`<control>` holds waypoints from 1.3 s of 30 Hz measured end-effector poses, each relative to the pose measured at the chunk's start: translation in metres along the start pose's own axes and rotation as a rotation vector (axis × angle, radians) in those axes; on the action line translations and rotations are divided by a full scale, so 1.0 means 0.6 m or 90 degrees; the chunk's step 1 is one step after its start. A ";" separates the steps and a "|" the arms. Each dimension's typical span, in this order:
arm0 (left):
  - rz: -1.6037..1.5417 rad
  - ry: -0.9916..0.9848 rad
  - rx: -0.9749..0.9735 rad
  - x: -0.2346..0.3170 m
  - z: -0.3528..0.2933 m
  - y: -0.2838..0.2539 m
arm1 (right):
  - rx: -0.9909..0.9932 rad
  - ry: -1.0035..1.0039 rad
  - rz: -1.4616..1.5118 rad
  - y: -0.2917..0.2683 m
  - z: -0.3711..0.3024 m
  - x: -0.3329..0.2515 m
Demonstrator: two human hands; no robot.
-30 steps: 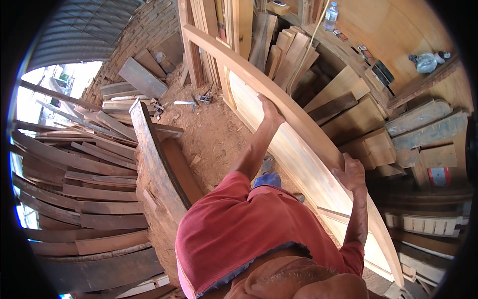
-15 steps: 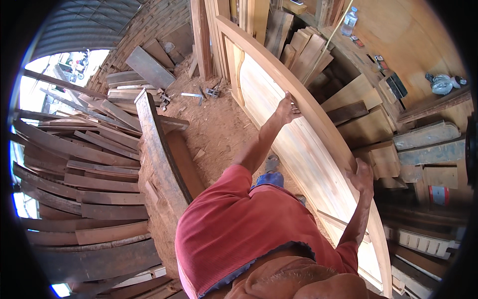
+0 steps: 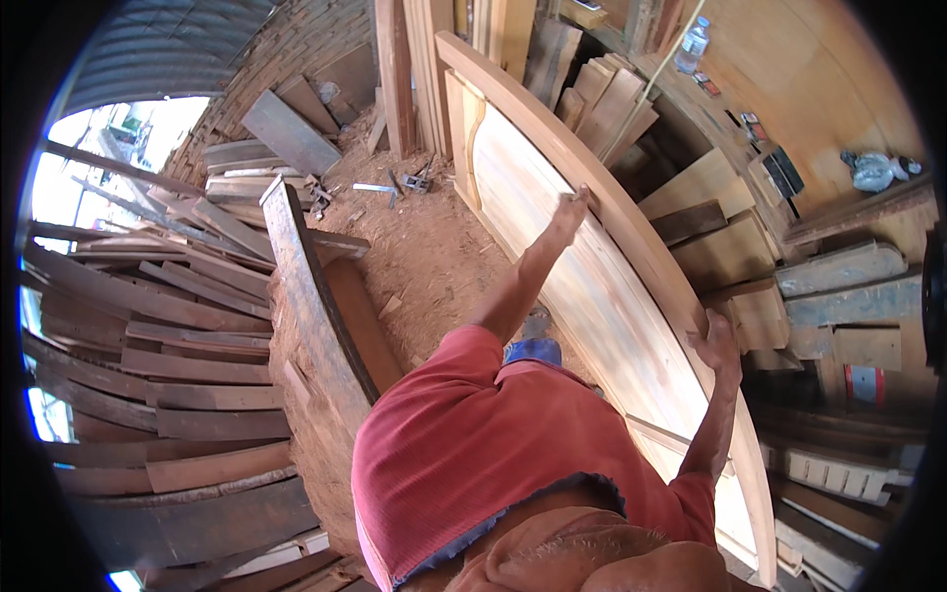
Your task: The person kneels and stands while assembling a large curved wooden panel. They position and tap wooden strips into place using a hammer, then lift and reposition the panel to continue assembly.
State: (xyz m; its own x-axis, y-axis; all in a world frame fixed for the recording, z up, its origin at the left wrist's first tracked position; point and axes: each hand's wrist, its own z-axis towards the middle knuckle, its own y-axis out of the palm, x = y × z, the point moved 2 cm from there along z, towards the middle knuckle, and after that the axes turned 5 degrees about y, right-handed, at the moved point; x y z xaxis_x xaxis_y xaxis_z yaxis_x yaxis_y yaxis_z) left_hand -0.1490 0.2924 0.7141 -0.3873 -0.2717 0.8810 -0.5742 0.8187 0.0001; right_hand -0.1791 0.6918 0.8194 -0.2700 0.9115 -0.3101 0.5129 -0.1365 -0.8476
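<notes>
A pale wooden panel door [image 3: 552,259] stands on its long edge along my right side, with a thick light-brown frame rail [image 3: 631,222] on top. My left hand [image 3: 569,212] is at the rail's inner edge, over the door's flat panel. Its fingers are bent and pressed together; whether a small thing is in them is hidden. Farther back toward me, my right hand [image 3: 717,347] grips the top rail, the thumb on the near side and the fingers bent over the outer edge.
A long rough timber beam [image 3: 321,286] runs along my left above sawdust [image 3: 424,266]. Stacked boards [image 3: 212,395] fill the far left. Offcuts [image 3: 730,237] lean behind the door. A plastic bottle [image 3: 692,44] stands on a ledge, and a metal square [image 3: 373,187] lies on the floor.
My left hand has shifted slightly along the rail toward me, and its fingers look more closed. My right hand stays on the rail. The view has turned a little.
</notes>
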 end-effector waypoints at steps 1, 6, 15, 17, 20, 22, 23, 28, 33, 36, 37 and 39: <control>0.202 0.174 0.130 0.013 -0.005 -0.011 | 0.007 -0.003 0.008 0.002 0.001 0.001; 0.615 0.802 0.014 0.097 -0.055 0.010 | -0.030 -0.004 -0.097 0.016 0.013 -0.004; 1.042 0.700 -0.617 0.112 -0.218 0.287 | 0.067 0.082 0.016 0.013 -0.008 -0.013; 1.026 0.714 -0.622 0.096 -0.236 0.325 | 0.084 0.078 0.040 0.012 -0.018 -0.014; 1.033 0.716 -0.621 0.092 -0.233 0.346 | 0.095 0.096 0.072 0.015 -0.038 0.003; 1.041 0.711 -0.641 0.092 -0.228 0.350 | 0.150 0.067 0.093 0.019 -0.064 0.029; 1.055 0.709 -0.641 0.093 -0.227 0.351 | 0.151 0.093 0.094 0.023 -0.082 0.050; 1.087 0.689 -0.620 0.088 -0.230 0.353 | 0.239 0.310 -0.036 0.043 -0.230 0.217; 1.102 0.718 -0.555 0.088 -0.254 0.360 | 0.280 0.401 -0.065 0.057 -0.327 0.348; 1.152 0.637 -0.569 0.086 -0.281 0.387 | 0.310 0.301 -0.006 0.055 -0.333 0.371; 1.159 0.640 -0.568 0.079 -0.297 0.402 | 0.300 0.288 -0.001 0.053 -0.332 0.375; 1.115 0.695 -0.600 0.055 -0.342 0.439 | 0.306 0.303 -0.013 0.050 -0.330 0.381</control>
State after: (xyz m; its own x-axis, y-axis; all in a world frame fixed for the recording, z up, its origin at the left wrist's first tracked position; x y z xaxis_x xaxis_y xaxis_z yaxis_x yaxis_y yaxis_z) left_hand -0.1648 0.6029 0.8403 0.6340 0.7659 0.1071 0.2961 -0.1125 -0.9485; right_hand -0.0643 0.9727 0.8084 0.1698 0.9720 -0.1623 0.0622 -0.1750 -0.9826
